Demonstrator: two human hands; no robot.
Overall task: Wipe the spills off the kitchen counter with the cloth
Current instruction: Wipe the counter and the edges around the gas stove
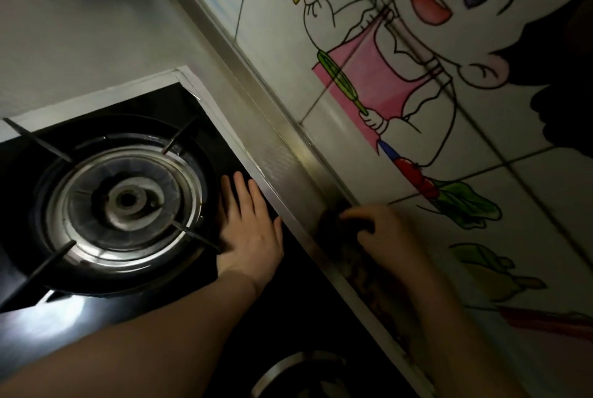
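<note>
Cloth [332, 219], dark and bunched, is seen on the narrow steel strip of the counter [282, 153] that runs between the stove and the tiled wall, close against the foot of the wall. It is gripped by the right hand [382, 234], whose fingers are curled down over it with the knuckles raised. The right forearm is stretched in from the lower right, along the strip. The cloth's edges are hard to tell from the shadow around it. A dark mottled patch is seen on the strip under the right wrist; whether it is cloth, spill or shadow cannot be told.

The left hand [250, 230] is laid flat, palm down, on the black glass top of the stove [321, 307]. Its fingers are straight, slightly spread and pointed away from the body, and nothing is held in it. It is placed just beside the round gas burner [128, 198], with the thumb near the steel strip. The left forearm is reached in from the lower left.

A cartoon child in a pink apron [385, 76] is painted on the white wall tiles [500, 192]. Part of a second burner [298, 372] is seen at the bottom edge
</note>
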